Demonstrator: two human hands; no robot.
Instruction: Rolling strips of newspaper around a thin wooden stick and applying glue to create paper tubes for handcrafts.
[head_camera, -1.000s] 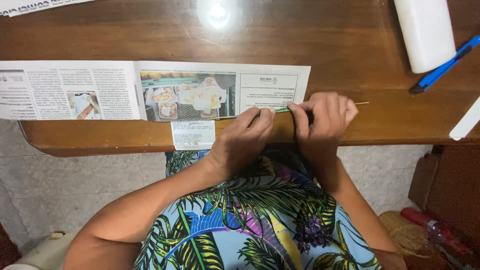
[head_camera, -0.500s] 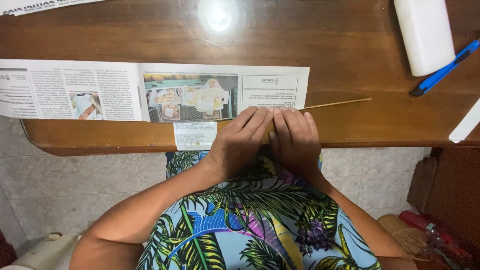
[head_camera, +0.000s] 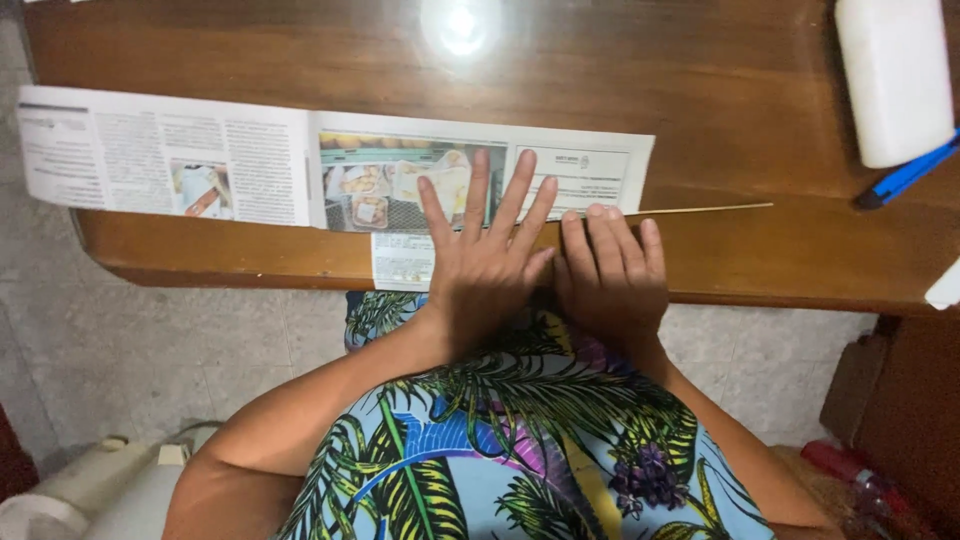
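Wooden table (head_camera: 250, 45): both flat, released hands press newspaper strip (head_camera: 300, 165) over thin stick (head_camera: 700, 209).

A long strip of printed newspaper (head_camera: 330, 165), white with grey text columns and coloured photographs, is laid flat along the near edge of the counter (head_camera: 700, 90). A small white printed flap (head_camera: 402, 262) is seen hanging over that edge.

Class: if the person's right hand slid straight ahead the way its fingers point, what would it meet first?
The right hand would first meet the thin wooden stick at its fingertips, then the newspaper strip just beyond.
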